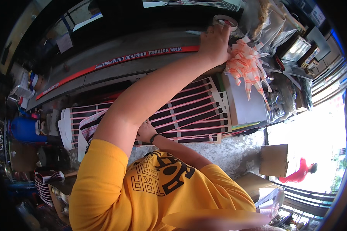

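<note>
My left hand (216,43) reaches far across to the right, its fingers curled on the near rim of a roll of tape (230,19) at the back of the dark workbench. Just right of that wrist hangs a bunch of crumpled orange-and-white strips (246,65). Beneath my left forearm, my right hand (145,133), with a black band at its wrist, rests by a stack of black sheets with pink-and-white stripes (192,111). The forearm hides part of this hand, so its grip is unclear. A loose striped strip (89,129) lies left of it.
A long red strip with white lettering (115,61) lies along the workbench (142,38). Right of the sheets is a pale flat-topped block (246,100). Clear plastic wrapping (279,96) stands beyond it. A cardboard box (273,159) and a person in red (298,171) are at right.
</note>
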A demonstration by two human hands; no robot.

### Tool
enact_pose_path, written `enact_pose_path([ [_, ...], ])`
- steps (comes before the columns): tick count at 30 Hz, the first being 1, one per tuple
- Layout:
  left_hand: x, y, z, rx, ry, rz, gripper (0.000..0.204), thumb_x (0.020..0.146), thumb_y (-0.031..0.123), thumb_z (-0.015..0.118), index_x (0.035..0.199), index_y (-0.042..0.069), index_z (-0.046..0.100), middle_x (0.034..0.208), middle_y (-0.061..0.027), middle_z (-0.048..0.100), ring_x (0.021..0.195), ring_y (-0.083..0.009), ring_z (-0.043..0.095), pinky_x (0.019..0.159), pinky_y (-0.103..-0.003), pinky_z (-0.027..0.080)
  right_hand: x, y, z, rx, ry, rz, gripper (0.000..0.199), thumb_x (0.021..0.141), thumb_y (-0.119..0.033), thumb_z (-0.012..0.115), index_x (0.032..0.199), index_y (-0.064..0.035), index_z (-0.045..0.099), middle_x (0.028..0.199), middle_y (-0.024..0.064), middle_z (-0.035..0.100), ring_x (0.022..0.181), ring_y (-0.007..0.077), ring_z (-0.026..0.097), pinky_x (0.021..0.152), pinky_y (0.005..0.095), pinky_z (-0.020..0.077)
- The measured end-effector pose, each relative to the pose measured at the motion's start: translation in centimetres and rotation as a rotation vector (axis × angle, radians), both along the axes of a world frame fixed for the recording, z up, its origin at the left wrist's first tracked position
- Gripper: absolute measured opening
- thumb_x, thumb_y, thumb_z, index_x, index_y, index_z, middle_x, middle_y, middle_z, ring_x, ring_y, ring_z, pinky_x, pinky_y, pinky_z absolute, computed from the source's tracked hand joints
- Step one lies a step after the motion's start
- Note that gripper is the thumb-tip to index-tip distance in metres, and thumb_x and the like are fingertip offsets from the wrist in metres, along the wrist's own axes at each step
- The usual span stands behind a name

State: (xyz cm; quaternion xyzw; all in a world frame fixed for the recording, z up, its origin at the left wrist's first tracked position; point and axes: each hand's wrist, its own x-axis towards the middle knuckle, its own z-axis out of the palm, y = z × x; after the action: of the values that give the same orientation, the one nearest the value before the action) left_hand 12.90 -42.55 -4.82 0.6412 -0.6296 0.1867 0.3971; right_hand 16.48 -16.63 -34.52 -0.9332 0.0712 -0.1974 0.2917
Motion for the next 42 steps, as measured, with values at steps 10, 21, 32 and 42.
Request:
enact_pose_path([
  [10,5.1,8.3,1.9,-0.054,0.457,-0.416,0.02,0.084,0.021,0.074,0.096,0.007,0.067,0.082,-0.0044,0.062,0.07,-0.013,0.056,0.065,-0.028,0.048,0.1,-0.3,0.6,-0.017,0.094,0.031,0.019,0.077,-0.031,0.065,0.08,-0.0139,0.074,0.135,0.0093,0.05,0.134,0.0295,0.037,0.114,0.0609,0.0203],
  [21,15.1,39.4,-10.6,1.085,0.478,0.0,0.027,0.089,0.018,0.068,0.113,0.007,0.065,0.093,-0.0089,0.061,0.083,-0.0215,0.06,0.074,-0.033,0.049,-0.3,-0.8,0.9,0.077,0.02,0.104,0.011,0.077,-0.028,0.072,0.082,-0.0181,0.074,0.138,0.0019,0.051,0.136,0.0264,0.037,0.114,0.0588,0.0156],
  [32,11.1,43.9,-24.9,0.52,0.672,0.411,0.031,0.08,0.007,0.072,0.109,0.004,0.064,0.107,-0.0144,0.056,0.093,-0.0338,0.059,0.077,-0.039,0.05,-0.5,-1.1,1.1,0.099,-0.011,0.162,0.007,0.076,-0.023,0.073,0.078,-0.0175,0.071,0.131,-0.0011,0.058,0.131,0.0258,0.043,0.115,0.0569,0.0128],
  [42,10.6,44.4,-25.2,0.47,0.576,0.415,0.02,0.076,0.002,0.07,0.095,0.004,0.064,0.101,-0.0149,0.059,0.082,-0.0353,0.06,0.073,-0.043,0.049,-0.8,-0.9,2.1,0.095,0.012,0.217,0.011,0.072,-0.023,0.077,0.08,-0.0171,0.072,0.128,-0.0006,0.059,0.129,0.0259,0.045,0.115,0.056,0.0136],
])
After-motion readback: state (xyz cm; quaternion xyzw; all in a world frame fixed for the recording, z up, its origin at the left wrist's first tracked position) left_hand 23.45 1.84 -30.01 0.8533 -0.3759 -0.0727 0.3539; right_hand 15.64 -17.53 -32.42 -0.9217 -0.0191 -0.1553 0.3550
